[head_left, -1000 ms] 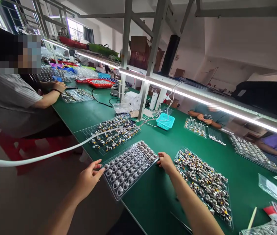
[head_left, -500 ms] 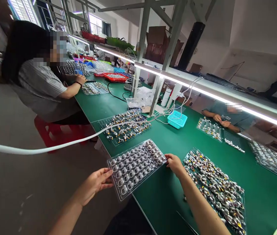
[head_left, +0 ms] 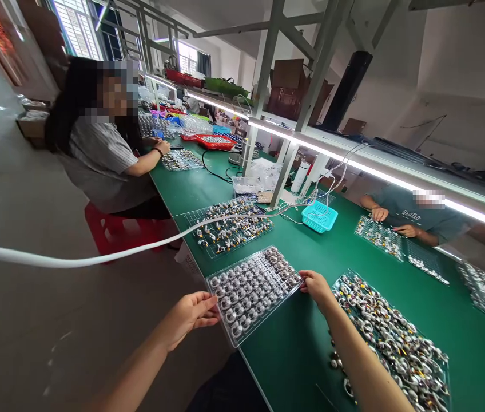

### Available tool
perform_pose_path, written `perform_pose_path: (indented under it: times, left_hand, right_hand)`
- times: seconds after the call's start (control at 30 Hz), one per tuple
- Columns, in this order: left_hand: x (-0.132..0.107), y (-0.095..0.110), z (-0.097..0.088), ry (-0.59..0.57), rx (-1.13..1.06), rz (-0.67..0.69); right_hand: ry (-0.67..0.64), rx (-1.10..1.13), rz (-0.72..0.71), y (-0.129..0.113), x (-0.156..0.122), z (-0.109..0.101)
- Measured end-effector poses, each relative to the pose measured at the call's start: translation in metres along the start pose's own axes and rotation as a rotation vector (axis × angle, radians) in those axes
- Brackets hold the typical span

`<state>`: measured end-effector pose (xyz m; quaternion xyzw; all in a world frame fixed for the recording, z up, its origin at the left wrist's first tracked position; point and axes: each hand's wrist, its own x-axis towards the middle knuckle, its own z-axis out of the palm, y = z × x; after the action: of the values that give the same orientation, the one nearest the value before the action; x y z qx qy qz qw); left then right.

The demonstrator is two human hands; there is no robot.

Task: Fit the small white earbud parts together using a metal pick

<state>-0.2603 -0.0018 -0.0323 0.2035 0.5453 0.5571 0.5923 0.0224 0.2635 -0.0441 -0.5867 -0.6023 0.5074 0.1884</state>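
Observation:
A clear plastic tray (head_left: pixel 254 293) with rows of round silvery-white parts is held between my two hands, reaching over the edge of the green table. My left hand (head_left: pixel 197 315) pinches its left edge, thumb on top and fingers below. At the opposite right corner, my right hand (head_left: pixel 314 286) grips the rim with its fingertips. Right of my right forearm lies a tray heaped with white ring-shaped parts (head_left: pixel 397 337), some showing yellow bits. Beyond the held tray sits another tray of small white and yellow parts (head_left: pixel 234 226).
A white cable (head_left: pixel 139 250) crosses in front at tray height. A turquoise basket (head_left: pixel 319 217) stands by the metal shelf posts (head_left: pixel 283 177). One person (head_left: pixel 100 149) sits at the left on a red stool (head_left: pixel 109 232); another person (head_left: pixel 414 214) works across the green table (head_left: pixel 285 349).
The whole view has shifted, so things appear further right. Both hands keep their hold on the tray. The hands of the person across have moved apart.

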Motion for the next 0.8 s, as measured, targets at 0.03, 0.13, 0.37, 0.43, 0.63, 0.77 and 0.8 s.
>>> perform_pose_path:
  times: [0.03, 0.13, 0.37, 0.43, 0.63, 0.77, 0.8]
  left_hand:
    - [0.004, 0.004, 0.004, 0.000, 0.019, -0.001]
    - [0.025, 0.017, 0.017, -0.003, 0.058, -0.004]
    - [0.091, 0.043, 0.055, -0.024, 0.170, -0.072]
    - [0.107, 0.048, 0.067, -0.036, 0.215, -0.093]
    - [0.150, 0.062, 0.094, -0.061, 0.300, -0.151]
    - [0.175, 0.072, 0.108, -0.037, 0.334, -0.151]
    - [0.180, 0.074, 0.111, -0.026, 0.344, -0.149]
  right_hand:
    - [0.008, 0.000, 0.011, -0.001, 0.004, -0.003]
    - [0.039, 0.005, 0.029, -0.005, 0.015, -0.013]
    - [0.158, 0.053, 0.046, -0.012, 0.029, -0.044]
    - [0.195, 0.058, 0.044, -0.011, 0.030, -0.052]
    - [0.255, 0.016, 0.045, -0.009, 0.038, -0.071]
    - [0.252, -0.035, 0.053, -0.010, 0.047, -0.082]
    - [0.251, -0.051, 0.053, -0.010, 0.048, -0.084]
